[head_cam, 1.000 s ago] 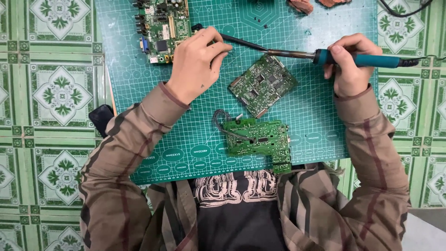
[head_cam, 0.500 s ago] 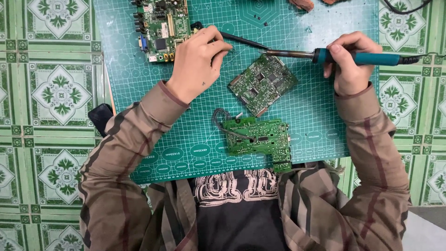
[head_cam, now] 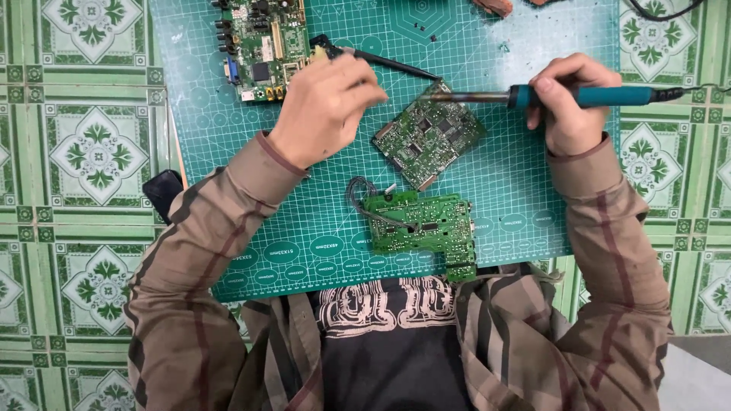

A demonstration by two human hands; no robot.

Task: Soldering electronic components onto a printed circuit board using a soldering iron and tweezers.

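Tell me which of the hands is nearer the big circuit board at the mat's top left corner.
Left. The left hand sits right beside the big circuit board, at its lower right edge, gripping a black tool. The right hand is far across the mat, holding the soldering iron.

Both arms reach forward, elbows spread wide, in brown striped sleeves. The left hand [head_cam: 324, 106] is curled knuckles-up, fingers pinched together around a thin black tool. The right hand [head_cam: 567, 103] is closed in a fist-like grip, thumb on top.

Electronics workbench (circuit boards [head_cam: 429, 139], cutting mat [head_cam: 525, 183])
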